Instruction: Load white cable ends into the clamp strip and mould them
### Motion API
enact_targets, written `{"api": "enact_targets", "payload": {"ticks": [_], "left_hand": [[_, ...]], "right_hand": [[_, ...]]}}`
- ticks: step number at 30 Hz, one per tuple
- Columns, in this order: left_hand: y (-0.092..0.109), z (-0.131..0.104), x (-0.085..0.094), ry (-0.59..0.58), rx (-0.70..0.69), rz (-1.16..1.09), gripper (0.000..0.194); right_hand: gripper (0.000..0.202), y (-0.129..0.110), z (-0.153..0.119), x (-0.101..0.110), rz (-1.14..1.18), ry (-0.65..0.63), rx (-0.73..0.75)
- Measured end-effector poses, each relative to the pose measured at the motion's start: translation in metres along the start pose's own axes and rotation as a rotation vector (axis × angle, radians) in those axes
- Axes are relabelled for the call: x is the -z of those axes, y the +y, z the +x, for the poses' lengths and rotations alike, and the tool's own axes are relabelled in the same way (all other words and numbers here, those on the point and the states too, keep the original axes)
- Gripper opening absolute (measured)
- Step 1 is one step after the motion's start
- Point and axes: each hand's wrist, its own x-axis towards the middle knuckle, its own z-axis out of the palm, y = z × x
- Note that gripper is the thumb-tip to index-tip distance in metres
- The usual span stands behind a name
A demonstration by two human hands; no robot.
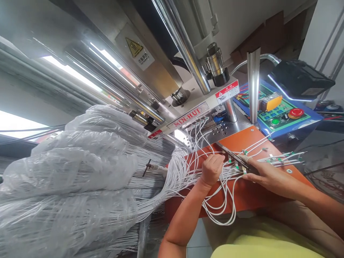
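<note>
Gripping one end of a dark metal bar (231, 154), the right hand (264, 175) is pinching with its thumb and fingers, low and right of the middle of the frame. The left hand (213, 168) is curling into a fist beside the bar; I cannot tell what it is holding. White wires (178, 166) are lying across the orange table (251, 138).

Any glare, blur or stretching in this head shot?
Head view: a blown-out patch at the left edge; highlights on plastic wrap and a steel rod; wide-angle stretching toward the borders; fine detail beside the right hand soft; MIN-HUI lettering legible.
</note>
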Motion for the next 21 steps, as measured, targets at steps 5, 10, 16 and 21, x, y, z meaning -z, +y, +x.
{"api": "enact_targets", "payload": {"ticks": [5, 10, 16, 21], "left_hand": [[-0.002, -0.001, 0.001, -0.078, -0.034, -0.008, 0.026], [-0.005, -0.001, -0.006, -0.056, -0.036, -0.026, 0.026], [-0.012, -0.002, -0.012, -0.041, 0.022, -0.055, 0.025], [-0.011, 0.003, -0.014, -0.013, 0.073, -0.074, 0.02]], "right_hand": [[0.067, -0.005, -0.001, 0.004, 0.051, -0.003, 0.003], [0.067, -0.01, -0.001, 0.009, 0.053, -0.004, -0.018], [0.062, -0.001, 0.001, 0.003, -0.118, 0.036, 0.03], [0.067, -0.008, 0.004, -0.01, -0.44, 0.07, -0.064]]}}
